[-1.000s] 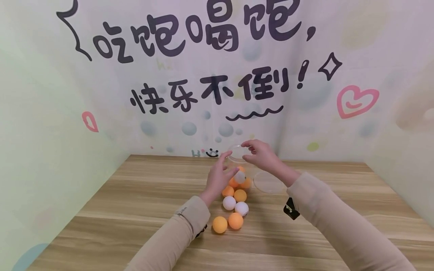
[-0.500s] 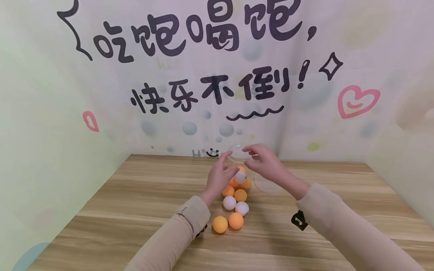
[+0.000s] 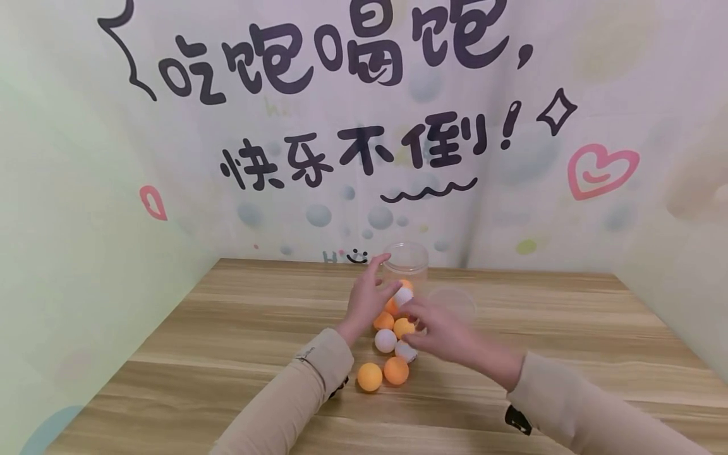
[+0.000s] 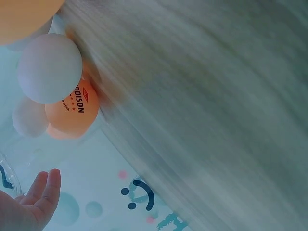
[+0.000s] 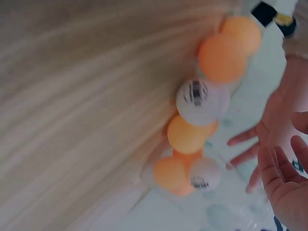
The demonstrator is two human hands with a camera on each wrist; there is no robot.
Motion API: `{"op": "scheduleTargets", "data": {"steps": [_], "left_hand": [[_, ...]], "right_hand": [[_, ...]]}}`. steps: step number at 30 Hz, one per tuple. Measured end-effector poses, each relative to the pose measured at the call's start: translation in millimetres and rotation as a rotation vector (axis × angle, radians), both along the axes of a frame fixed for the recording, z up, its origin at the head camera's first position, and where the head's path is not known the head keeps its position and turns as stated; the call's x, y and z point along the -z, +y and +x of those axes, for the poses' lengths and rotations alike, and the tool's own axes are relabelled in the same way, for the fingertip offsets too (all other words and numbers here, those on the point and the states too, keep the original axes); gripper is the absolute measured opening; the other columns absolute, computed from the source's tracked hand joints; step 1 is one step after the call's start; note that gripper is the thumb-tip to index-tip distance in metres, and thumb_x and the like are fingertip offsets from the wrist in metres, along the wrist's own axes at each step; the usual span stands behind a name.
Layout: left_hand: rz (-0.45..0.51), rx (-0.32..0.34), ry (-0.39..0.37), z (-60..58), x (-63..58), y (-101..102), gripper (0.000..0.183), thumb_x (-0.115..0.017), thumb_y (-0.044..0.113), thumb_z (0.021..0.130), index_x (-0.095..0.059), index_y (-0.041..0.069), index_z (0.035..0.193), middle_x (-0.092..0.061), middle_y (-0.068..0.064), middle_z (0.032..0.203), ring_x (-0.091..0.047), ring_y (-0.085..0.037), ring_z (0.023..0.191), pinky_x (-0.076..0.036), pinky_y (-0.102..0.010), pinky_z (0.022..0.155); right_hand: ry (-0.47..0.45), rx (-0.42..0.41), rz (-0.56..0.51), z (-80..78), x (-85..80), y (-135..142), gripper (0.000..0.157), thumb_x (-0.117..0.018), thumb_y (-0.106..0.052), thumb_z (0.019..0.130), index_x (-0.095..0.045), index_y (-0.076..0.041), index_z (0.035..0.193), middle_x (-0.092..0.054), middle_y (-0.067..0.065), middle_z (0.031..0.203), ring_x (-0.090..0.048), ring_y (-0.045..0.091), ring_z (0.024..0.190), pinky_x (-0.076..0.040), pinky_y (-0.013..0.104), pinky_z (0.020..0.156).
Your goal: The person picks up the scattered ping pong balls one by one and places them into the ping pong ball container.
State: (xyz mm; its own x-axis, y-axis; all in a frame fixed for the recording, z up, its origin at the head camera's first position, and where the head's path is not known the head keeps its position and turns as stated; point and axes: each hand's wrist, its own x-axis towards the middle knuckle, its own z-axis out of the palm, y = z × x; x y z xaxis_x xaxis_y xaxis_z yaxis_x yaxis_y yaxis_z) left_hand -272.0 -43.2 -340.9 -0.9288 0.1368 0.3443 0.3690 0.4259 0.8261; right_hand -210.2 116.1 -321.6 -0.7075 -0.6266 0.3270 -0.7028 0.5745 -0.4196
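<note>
A clear plastic jar [image 3: 418,260] stands near the back of the table, with orange and white ping-pong balls seen through its wall. My left hand [image 3: 364,300] holds it from the left, thumb on the near side and a finger by the rim. In the right wrist view the left hand [image 5: 269,130] shows spread fingers. My right hand [image 3: 440,328] hovers over the loose balls, its fingers loosely bent; no ball shows in it. An orange ball [image 3: 404,327], a white ball [image 3: 385,340] and another white ball [image 3: 406,351], partly hidden, lie in front of the jar.
A clear round lid [image 3: 457,300] lies right of the jar, partly behind my right hand. Two orange balls, a left one [image 3: 370,376] and a right one [image 3: 396,370], lie nearest me. A printed cloth wall [image 3: 318,234] stands behind the wooden table [image 3: 227,328].
My right hand has come away from the jar's mouth, moving down and toward me to the loose balls. The jar's rim now shows fully. My left hand has stayed put.
</note>
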Motion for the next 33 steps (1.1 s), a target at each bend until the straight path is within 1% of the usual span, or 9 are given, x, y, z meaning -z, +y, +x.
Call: {"op": "scheduleTargets", "data": {"steps": [3,8,10,12,14,17,24,28,33], "left_hand": [[0.005,0.000,-0.004,-0.9,0.8,0,0.055,-0.063,0.021,0.087,-0.039,0.022,0.136,-0.039,-0.002,0.142,-0.053,-0.034,0.112,-0.051,-0.040,0.083],[0.007,-0.002,-0.008,-1.9,2.6,0,0.055,-0.063,0.021,0.087,-0.038,0.024,0.136,-0.039,-0.001,0.143,-0.053,-0.034,0.114,-0.050,-0.042,0.086],[0.007,-0.004,-0.021,-2.0,3.2,0,0.055,-0.063,0.022,0.087,-0.038,0.025,0.137,-0.038,0.000,0.143,-0.052,-0.033,0.115,-0.049,-0.043,0.087],[0.011,-0.008,-0.039,-2.3,3.9,0,0.055,-0.062,0.024,0.087,-0.038,0.027,0.137,-0.037,0.002,0.144,-0.051,-0.032,0.116,-0.048,-0.044,0.088],[0.014,-0.008,-0.047,-2.7,4.5,0,0.055,-0.062,0.024,0.087,-0.038,0.028,0.137,-0.036,0.003,0.144,-0.050,-0.032,0.117,-0.048,-0.044,0.089],[0.018,-0.003,-0.047,-3.2,4.9,0,0.055,-0.062,0.023,0.088,-0.037,0.028,0.137,-0.034,0.004,0.145,-0.050,-0.033,0.117,-0.048,-0.044,0.089],[0.021,-0.001,-0.042,-1.5,3.4,0,0.056,-0.062,0.021,0.087,-0.037,0.027,0.137,-0.034,0.004,0.145,-0.050,-0.033,0.116,-0.049,-0.042,0.088],[0.019,-0.001,-0.044,-1.0,3.4,0,0.056,-0.062,0.023,0.088,-0.037,0.027,0.137,-0.034,0.004,0.145,-0.050,-0.033,0.117,-0.048,-0.043,0.088],[0.025,-0.002,-0.049,-1.7,3.3,1,0.055,-0.062,0.026,0.087,-0.038,0.028,0.137,-0.036,0.004,0.144,-0.050,-0.031,0.118,-0.048,-0.043,0.089]], "right_hand": [[0.034,-0.082,0.044,6.5,10.7,-6,0.027,-0.068,-0.003,0.077,-0.062,0.000,0.103,-0.061,0.009,0.101,-0.059,0.023,0.087,-0.052,0.028,0.071],[0.196,-0.259,0.121,14.0,26.5,-21,0.027,-0.072,-0.002,0.073,-0.063,0.000,0.099,-0.059,0.007,0.100,-0.055,0.017,0.091,-0.048,0.024,0.080],[0.257,-0.306,0.152,16.4,31.5,-28,0.027,-0.072,-0.003,0.072,-0.063,-0.002,0.098,-0.058,0.005,0.098,-0.054,0.016,0.090,-0.047,0.022,0.081],[0.288,-0.327,0.189,18.4,35.2,-33,0.027,-0.073,-0.006,0.073,-0.064,-0.004,0.099,-0.057,0.004,0.100,-0.053,0.015,0.091,-0.046,0.020,0.082],[0.307,-0.334,0.221,19.3,38.3,-38,0.028,-0.073,-0.007,0.073,-0.064,-0.005,0.099,-0.058,0.004,0.100,-0.054,0.014,0.091,-0.046,0.018,0.083],[0.295,-0.336,0.267,18.9,41.4,-42,0.030,-0.072,-0.007,0.074,-0.063,-0.006,0.102,-0.058,0.004,0.103,-0.054,0.014,0.093,-0.045,0.017,0.084],[0.280,-0.331,0.296,16.1,48.8,-48,0.031,-0.073,-0.005,0.072,-0.063,-0.009,0.101,-0.058,0.004,0.103,-0.053,0.013,0.093,-0.045,0.016,0.082],[0.280,-0.313,0.288,15.1,52.1,-49,0.033,-0.074,-0.004,0.070,-0.064,-0.008,0.101,-0.058,0.004,0.102,-0.053,0.013,0.093,-0.045,0.017,0.080],[0.306,-0.278,0.233,13.0,49.2,-49,0.033,-0.074,-0.003,0.068,-0.065,-0.006,0.100,-0.059,0.004,0.100,-0.055,0.014,0.090,-0.047,0.020,0.080]]}}
